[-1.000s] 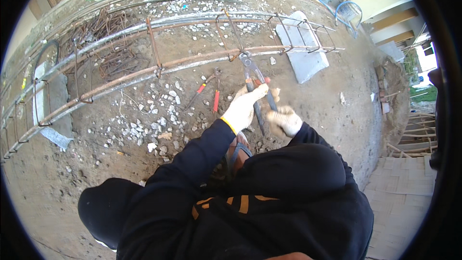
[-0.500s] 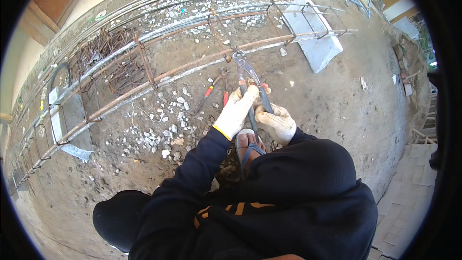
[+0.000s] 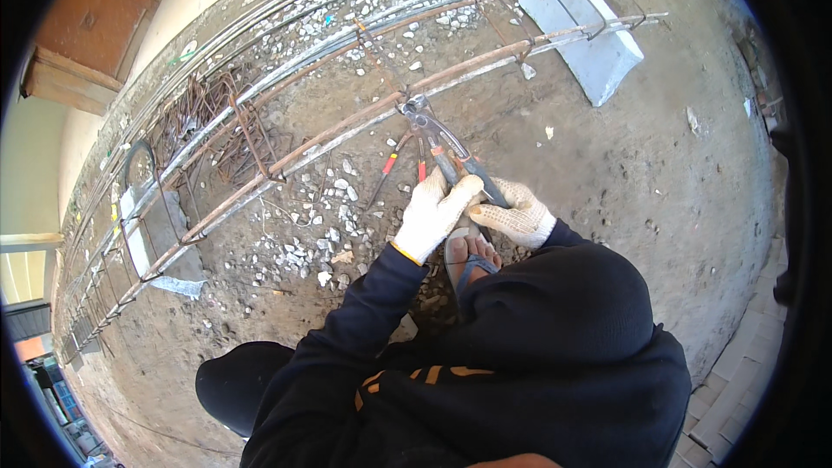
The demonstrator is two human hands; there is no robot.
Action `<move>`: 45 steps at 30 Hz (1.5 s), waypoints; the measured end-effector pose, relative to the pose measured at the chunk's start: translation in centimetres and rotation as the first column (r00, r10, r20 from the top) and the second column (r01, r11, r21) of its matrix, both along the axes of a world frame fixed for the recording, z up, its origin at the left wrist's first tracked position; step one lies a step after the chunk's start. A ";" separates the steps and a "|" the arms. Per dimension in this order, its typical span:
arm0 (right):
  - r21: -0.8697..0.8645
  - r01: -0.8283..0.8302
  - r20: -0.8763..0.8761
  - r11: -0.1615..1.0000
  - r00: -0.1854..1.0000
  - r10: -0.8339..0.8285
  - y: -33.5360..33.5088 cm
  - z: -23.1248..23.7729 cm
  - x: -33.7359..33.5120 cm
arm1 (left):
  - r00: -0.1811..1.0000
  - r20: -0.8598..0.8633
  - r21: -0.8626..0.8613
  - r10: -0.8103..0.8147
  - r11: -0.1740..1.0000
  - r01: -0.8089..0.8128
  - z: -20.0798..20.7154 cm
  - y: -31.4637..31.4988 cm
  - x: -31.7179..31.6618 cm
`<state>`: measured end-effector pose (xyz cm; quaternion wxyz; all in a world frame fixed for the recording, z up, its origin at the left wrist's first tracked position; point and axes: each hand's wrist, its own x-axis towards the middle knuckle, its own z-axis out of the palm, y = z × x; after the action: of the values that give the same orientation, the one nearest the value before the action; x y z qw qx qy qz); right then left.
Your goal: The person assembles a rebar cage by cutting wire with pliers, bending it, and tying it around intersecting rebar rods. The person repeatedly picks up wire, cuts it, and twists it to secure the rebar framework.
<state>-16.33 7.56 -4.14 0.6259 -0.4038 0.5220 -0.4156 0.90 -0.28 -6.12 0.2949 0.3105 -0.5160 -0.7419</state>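
Note:
Both my hands wear off-white knitted gloves and grip a pair of pincers with long dark handles. My left hand is closed around the left handle. My right hand wraps the right handle near its end. The metal jaws meet the near bars of a long rebar cage, at one of its stirrups; whether any wire sits between them is too small to tell. A second pair of pincers with red and yellow handles lies on the ground just beyond my left hand.
White-grey blocks prop the cage at the right and left. A heap of rusty bent stirrups lies behind it, beside long loose bars. Gravel is scattered over the dirt at left. My sandalled foot is below my hands.
The view has shifted a little. My left hand has slid lower on its handle, and my right hand grips a bit higher. The jaws stay at the same spot on the cage.

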 end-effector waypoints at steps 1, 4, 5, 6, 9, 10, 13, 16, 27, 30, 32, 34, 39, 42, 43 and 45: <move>-0.020 -0.022 0.020 1.000 1.000 0.022 -0.1 -0.4 -0.2 | 0.999 0.029 0.011 0.037 0.999 -0.037 -0.2 0.4 -0.3; 0.168 -0.091 0.262 0.982 0.964 0.044 0.2 -1.2 -1.0 | 0.972 0.022 -0.106 0.233 0.967 -0.230 -0.4 1.4 -1.0; 0.110 -0.108 0.369 0.988 0.928 0.061 0.3 -1.4 -1.1 | 0.957 0.036 -0.092 0.288 0.955 -0.283 -0.3 1.8 -1.2; 0.116 -0.098 0.416 0.988 0.908 0.041 0.5 -1.3 -1.3 | 0.956 0.066 -0.143 0.285 0.951 -0.273 -0.1 1.9 -1.0; 0.198 -0.073 0.525 0.977 0.850 -0.043 0.5 -0.9 -1.4 | 0.959 0.090 -0.098 0.270 0.960 -0.261 0.6 2.0 -0.8; 0.206 -0.079 0.546 0.975 0.836 -0.047 0.3 -0.7 -1.5 | 0.951 0.076 -0.063 0.298 0.954 -0.294 0.9 2.0 -0.8; 0.192 -0.134 0.531 0.972 0.847 0.011 -0.2 0.1 -1.9 | 0.923 0.064 0.014 0.381 0.924 -0.382 1.8 2.3 -1.1; 0.178 -0.162 0.491 0.971 0.870 0.055 -0.3 0.7 -2.2 | 0.889 0.087 0.049 0.450 0.889 -0.455 2.8 2.8 -1.3; 0.232 -0.043 0.601 0.972 0.792 -0.109 0.1 4.8 0.2 | 0.911 0.047 0.246 0.411 0.879 -0.409 6.0 2.3 -0.2; 0.213 -0.037 0.584 0.976 0.806 -0.097 -0.1 6.3 0.8 | 0.900 -0.061 0.231 0.432 0.883 -0.409 5.5 2.3 -0.5; 0.208 -0.048 0.562 0.977 0.824 -0.079 -0.2 7.2 0.8 | 0.897 -0.127 0.232 0.423 0.892 -0.388 5.1 2.4 -0.7; 0.238 -0.062 0.521 0.969 0.850 -0.074 -0.4 7.8 0.3 | 0.902 -0.139 0.252 0.408 0.896 -0.366 4.8 2.6 -1.0; 0.154 -0.061 0.249 0.986 0.968 0.021 -0.9 8.6 -0.9 | 0.915 -0.188 0.188 0.358 0.927 -0.324 4.9 3.0 -1.3; 0.123 -0.042 0.194 0.992 0.981 0.018 -0.9 9.5 -0.5 | 0.928 -0.163 0.152 0.334 0.938 -0.311 5.2 3.1 -1.3; 0.103 -0.017 0.193 0.995 0.981 -0.003 -0.8 9.8 -0.1 | 0.940 -0.151 0.126 0.307 0.949 -0.290 5.2 3.0 -1.3; 0.202 0.056 0.235 0.978 0.967 -0.104 -0.6 10.7 0.9 | 0.953 -0.127 0.118 0.276 0.958 -0.261 5.3 2.9 -1.3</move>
<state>-15.46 6.94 6.60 0.7043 -0.2655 0.4950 -0.4342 -0.41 2.67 -0.77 0.4131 0.3385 -0.4087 -0.7401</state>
